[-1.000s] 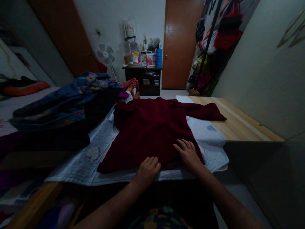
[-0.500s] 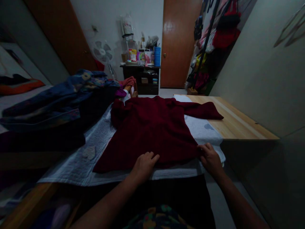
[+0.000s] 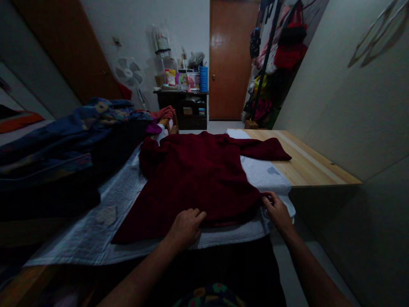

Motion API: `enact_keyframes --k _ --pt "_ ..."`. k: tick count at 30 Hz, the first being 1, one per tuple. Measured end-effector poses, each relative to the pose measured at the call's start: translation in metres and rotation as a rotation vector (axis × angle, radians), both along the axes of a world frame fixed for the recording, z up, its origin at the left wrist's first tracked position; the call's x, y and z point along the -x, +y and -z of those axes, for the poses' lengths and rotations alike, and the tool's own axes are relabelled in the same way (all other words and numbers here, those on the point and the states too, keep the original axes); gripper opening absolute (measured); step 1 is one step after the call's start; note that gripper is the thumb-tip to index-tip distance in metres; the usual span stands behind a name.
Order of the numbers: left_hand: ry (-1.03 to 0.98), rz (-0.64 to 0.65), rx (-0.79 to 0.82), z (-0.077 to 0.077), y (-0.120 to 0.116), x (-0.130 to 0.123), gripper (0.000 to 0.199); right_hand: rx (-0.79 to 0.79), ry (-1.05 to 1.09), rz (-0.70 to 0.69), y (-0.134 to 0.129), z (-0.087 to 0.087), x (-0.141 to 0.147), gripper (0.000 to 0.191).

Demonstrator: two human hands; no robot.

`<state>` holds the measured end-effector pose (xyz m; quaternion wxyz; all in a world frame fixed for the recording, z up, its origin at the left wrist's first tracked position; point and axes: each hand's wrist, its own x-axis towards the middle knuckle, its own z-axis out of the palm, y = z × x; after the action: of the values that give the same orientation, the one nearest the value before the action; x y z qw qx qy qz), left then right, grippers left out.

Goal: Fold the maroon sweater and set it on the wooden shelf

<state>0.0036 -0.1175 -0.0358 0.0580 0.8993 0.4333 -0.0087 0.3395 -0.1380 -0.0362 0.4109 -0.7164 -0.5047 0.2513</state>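
Observation:
A dark maroon long-sleeved top (image 3: 198, 179) lies spread on a pale quilted cloth (image 3: 128, 196). Its right-hand sleeve stretches out over the wooden board, while the left-hand sleeve is bunched beside the body. At the near hem, my left hand (image 3: 185, 227) has its fingers curled on the fabric, closed at the middle of the edge; the fingertips are partly hidden. My right hand (image 3: 277, 211) pinches the hem's right corner between thumb and fingers.
Heaped clothes (image 3: 73, 149) lie to the left, beside the cloth. A light wooden board (image 3: 306, 157) extends on the right up to a pale wall panel. Farther back stand a fan (image 3: 129, 72), a dark shelf unit (image 3: 183, 111) and a brown door (image 3: 231, 64).
The view has shifted slightly, so the scene sits a little farther left. My left hand has curled more at the hem. My right hand keeps its hold on the top's corner.

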Motion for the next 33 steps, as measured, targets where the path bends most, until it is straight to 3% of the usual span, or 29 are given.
enact_keyframes --k 3,5,8,10,13,16,18,21,24,26,29,33 --pt "-0.009 0.007 -0.022 0.003 0.0 0.001 0.04 -0.038 0.054 -0.161 0.003 0.002 0.005 0.034" --pt "-0.011 0.008 -0.031 0.005 0.0 0.002 0.043 -0.091 0.094 -0.174 0.005 0.008 0.012 0.042" --pt "-0.027 0.008 -0.058 0.008 0.0 0.003 0.059 -0.147 0.084 -0.142 0.008 0.009 0.021 0.052" --pt "-0.024 0.029 -0.075 0.011 0.0 0.004 0.063 -0.17 0.046 -0.129 0.007 0.003 0.022 0.049" --pt "0.0 0.07 -0.072 0.014 0.003 0.005 0.053 -0.329 -0.113 -0.012 0.002 -0.009 0.011 0.037" --pt "-0.004 0.064 -0.043 0.012 0.005 0.007 0.045 -0.413 -0.334 0.093 -0.004 -0.009 -0.011 0.032" --pt "-0.015 0.054 -0.017 0.008 0.006 0.007 0.044 -0.33 -0.443 0.023 -0.007 -0.001 -0.025 0.033" --pt "-0.026 0.057 0.001 -0.001 0.007 0.004 0.041 -0.164 -0.488 -0.19 -0.009 0.005 -0.04 0.035" --pt "-0.077 0.082 -0.015 -0.004 0.007 0.001 0.036 -0.055 -0.422 -0.369 -0.003 -0.011 -0.046 0.034" --pt "-0.128 0.102 -0.011 -0.002 0.007 0.0 0.041 -0.024 -0.366 -0.411 0.01 -0.029 -0.044 0.029" --pt "-0.162 0.101 0.037 0.005 0.009 0.0 0.056 -0.006 -0.412 -0.259 0.049 -0.049 -0.03 0.027" --pt "-0.156 0.077 0.101 0.007 0.011 0.001 0.063 0.087 -0.608 -0.074 0.114 -0.055 -0.001 0.047"
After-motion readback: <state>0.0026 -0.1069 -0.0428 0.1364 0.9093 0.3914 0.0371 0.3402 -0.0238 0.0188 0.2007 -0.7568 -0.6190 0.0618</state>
